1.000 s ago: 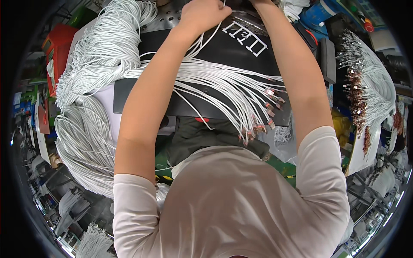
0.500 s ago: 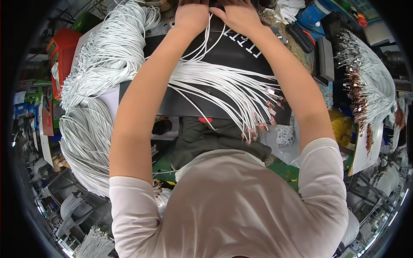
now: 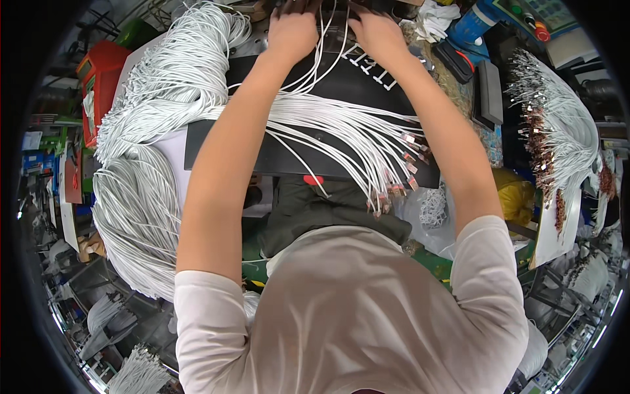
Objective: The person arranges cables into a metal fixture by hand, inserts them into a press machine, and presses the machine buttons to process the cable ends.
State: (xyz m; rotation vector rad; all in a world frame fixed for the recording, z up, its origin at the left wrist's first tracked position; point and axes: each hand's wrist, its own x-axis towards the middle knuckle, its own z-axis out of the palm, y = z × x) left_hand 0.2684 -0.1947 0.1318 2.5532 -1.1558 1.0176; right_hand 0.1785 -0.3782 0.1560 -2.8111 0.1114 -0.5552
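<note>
Head view: white cables (image 3: 320, 41) between hands (image 3: 293, 35), lengthwise forward, unclear at top edge.

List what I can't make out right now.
Head view, left hand and right hand: fingertips and grip lost at the shadowed top edge.
Head view, cables between the hands: upper ends lost at the top edge.
Head view, white cable bundle: partly hidden by left forearm.
Head view, connectors: too small for fine detail.

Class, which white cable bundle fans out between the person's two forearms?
The middle bundle, spread over the black board; the thick heap is left of the left forearm, and another bundle lies right of the right forearm.
</note>
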